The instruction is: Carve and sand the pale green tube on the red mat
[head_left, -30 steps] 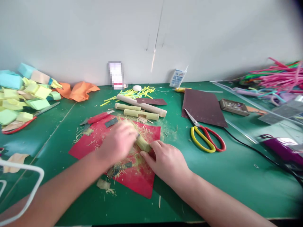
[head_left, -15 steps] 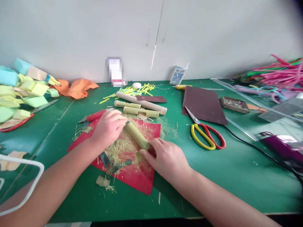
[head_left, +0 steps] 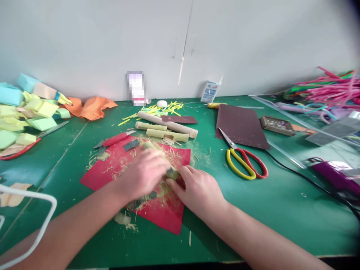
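Observation:
A pale green bamboo tube point(head_left: 148, 144) slants over a red sheet point(head_left: 168, 213) strewn with shavings. Its near end is gripped by my right hand point(head_left: 199, 187), thumb on the near side and fingers over the top. My left hand point(head_left: 147, 170), blurred, is closed over the tube's middle, close to the right fingertips. From under its fingers shows a small dark piece of sandpaper point(head_left: 172, 173), pressed on the bamboo. A red-handled knife point(head_left: 116, 139) and a loose dark scrap point(head_left: 131, 144) lie beyond the left hand.
Behind the sheet lie two cut bamboo pieces point(head_left: 167, 135) and a longer pale tube point(head_left: 168, 123). Scissors point(head_left: 243, 161) rest partly on a dark brown sheet point(head_left: 240, 125) at right. Folded paper blocks point(head_left: 30, 112) pile up at left. A white wire frame point(head_left: 46, 221) stands near my left forearm.
My left hand has slid down the tube toward my right hand, carrying the dark piece and uncovering the far end and a loose scrap. The right hand stays in place.

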A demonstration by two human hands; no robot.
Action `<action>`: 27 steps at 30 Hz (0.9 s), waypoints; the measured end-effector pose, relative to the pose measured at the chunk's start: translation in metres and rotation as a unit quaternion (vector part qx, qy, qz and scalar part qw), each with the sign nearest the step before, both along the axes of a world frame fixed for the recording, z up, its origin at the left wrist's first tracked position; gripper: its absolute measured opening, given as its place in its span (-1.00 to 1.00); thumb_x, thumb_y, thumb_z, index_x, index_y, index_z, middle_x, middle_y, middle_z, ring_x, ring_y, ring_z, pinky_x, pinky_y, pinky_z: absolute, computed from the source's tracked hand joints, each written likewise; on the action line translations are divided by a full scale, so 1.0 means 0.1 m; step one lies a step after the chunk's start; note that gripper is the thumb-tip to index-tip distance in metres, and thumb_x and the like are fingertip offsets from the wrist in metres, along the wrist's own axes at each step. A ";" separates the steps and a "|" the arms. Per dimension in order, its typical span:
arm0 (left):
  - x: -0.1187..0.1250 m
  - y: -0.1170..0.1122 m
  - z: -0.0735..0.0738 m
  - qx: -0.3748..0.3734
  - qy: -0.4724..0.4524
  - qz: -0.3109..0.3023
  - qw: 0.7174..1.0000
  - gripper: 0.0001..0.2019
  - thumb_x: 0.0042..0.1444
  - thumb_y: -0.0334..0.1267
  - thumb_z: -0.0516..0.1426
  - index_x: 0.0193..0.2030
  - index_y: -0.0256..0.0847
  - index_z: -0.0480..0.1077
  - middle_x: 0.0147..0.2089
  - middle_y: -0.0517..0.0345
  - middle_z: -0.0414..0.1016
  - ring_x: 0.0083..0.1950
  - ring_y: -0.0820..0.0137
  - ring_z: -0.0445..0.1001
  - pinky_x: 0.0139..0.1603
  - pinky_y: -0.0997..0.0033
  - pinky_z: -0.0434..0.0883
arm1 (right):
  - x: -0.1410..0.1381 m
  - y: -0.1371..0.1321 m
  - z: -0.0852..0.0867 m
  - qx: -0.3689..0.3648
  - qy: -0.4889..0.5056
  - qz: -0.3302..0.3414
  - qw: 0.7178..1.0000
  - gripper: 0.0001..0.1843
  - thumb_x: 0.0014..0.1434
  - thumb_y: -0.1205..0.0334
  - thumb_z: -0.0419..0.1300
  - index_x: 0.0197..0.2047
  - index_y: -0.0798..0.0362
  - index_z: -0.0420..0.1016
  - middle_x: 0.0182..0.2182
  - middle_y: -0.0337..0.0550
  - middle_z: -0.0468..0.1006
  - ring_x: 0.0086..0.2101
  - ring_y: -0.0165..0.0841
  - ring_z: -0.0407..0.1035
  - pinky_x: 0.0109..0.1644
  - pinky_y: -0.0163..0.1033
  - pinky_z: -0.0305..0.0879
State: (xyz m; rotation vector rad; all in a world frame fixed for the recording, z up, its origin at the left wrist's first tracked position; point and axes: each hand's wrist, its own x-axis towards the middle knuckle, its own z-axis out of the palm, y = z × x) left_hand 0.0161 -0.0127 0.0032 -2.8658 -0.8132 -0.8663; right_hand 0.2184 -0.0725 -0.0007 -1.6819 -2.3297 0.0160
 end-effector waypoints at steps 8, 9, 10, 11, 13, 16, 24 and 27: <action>0.03 -0.02 0.02 0.013 0.029 0.002 0.999 -0.77 0.21 -0.44 0.01 -0.10 -0.25 0.46 -0.08 0.04 0.51 0.09 0.26 0.35 0.17 0.11 0.30 | 0.01 0.00 -0.01 0.009 -0.002 0.008 1.000 -0.71 0.17 0.02 0.11 -0.44 0.06 0.33 -0.52 -0.23 0.44 -0.52 -0.40 0.32 -0.48 -0.28 -0.03; 0.02 -0.01 0.02 0.026 0.016 0.019 0.999 -0.79 0.21 -0.43 0.02 -0.14 -0.23 0.47 -0.12 0.06 0.53 0.05 0.27 0.37 0.14 0.09 0.31 | 0.01 0.00 0.00 0.010 0.000 0.005 1.000 -0.71 0.17 0.02 0.11 -0.44 0.06 0.33 -0.52 -0.23 0.44 -0.52 -0.41 0.32 -0.48 -0.28 -0.03; 0.02 0.00 0.02 0.038 0.003 0.056 0.998 -0.81 0.21 -0.41 0.03 -0.17 -0.22 0.48 -0.16 0.07 0.54 0.04 0.24 0.37 0.11 0.05 0.31 | 0.01 0.00 0.00 0.011 0.002 0.002 1.000 -0.70 0.17 0.01 0.10 -0.44 0.06 0.34 -0.52 -0.23 0.44 -0.52 -0.41 0.32 -0.48 -0.28 -0.03; 0.02 0.00 0.02 0.050 -0.011 0.087 0.995 -0.82 0.21 -0.39 0.04 -0.20 -0.21 0.48 -0.20 0.08 0.54 0.02 0.22 0.38 0.08 0.02 0.32 | 0.01 0.00 0.00 0.011 0.003 0.001 1.000 -0.70 0.18 0.01 0.10 -0.44 0.06 0.34 -0.52 -0.23 0.44 -0.52 -0.41 0.32 -0.48 -0.28 -0.03; 0.01 -0.01 0.02 0.046 -0.014 0.081 0.996 -0.83 0.19 -0.41 0.05 -0.22 -0.22 0.48 -0.22 0.08 0.54 0.02 0.22 0.37 0.09 0.02 0.31 | 0.01 -0.01 0.00 0.010 0.003 0.004 1.000 -0.71 0.17 0.02 0.11 -0.43 0.06 0.34 -0.52 -0.23 0.44 -0.52 -0.41 0.32 -0.49 -0.28 -0.03; 0.01 -0.02 0.02 0.004 0.013 -0.011 1.000 -0.78 0.19 -0.44 0.03 -0.11 -0.25 0.46 -0.09 0.04 0.52 0.08 0.28 0.35 0.16 0.14 0.30 | 0.01 -0.01 0.01 0.011 0.000 0.009 1.000 -0.73 0.16 0.05 0.13 -0.44 0.06 0.34 -0.52 -0.23 0.44 -0.52 -0.41 0.32 -0.48 -0.28 -0.03; 0.01 -0.03 -0.01 0.003 0.000 0.013 1.000 -0.78 0.19 -0.44 0.03 -0.11 -0.26 0.46 -0.09 0.02 0.51 0.09 0.27 0.34 0.16 0.12 0.32 | 0.00 -0.01 0.01 0.015 -0.008 0.011 1.000 -0.73 0.17 0.05 0.11 -0.43 0.06 0.34 -0.52 -0.23 0.44 -0.52 -0.41 0.32 -0.47 -0.28 -0.03; -0.02 0.01 -0.01 0.033 -0.004 0.046 0.998 -0.80 0.20 -0.41 0.04 -0.14 -0.23 0.48 -0.12 0.05 0.53 0.07 0.25 0.35 0.14 0.07 0.32 | 0.00 -0.01 0.02 0.020 -0.007 0.006 1.000 -0.73 0.18 0.05 0.09 -0.44 0.06 0.33 -0.53 -0.23 0.43 -0.52 -0.41 0.32 -0.48 -0.28 -0.04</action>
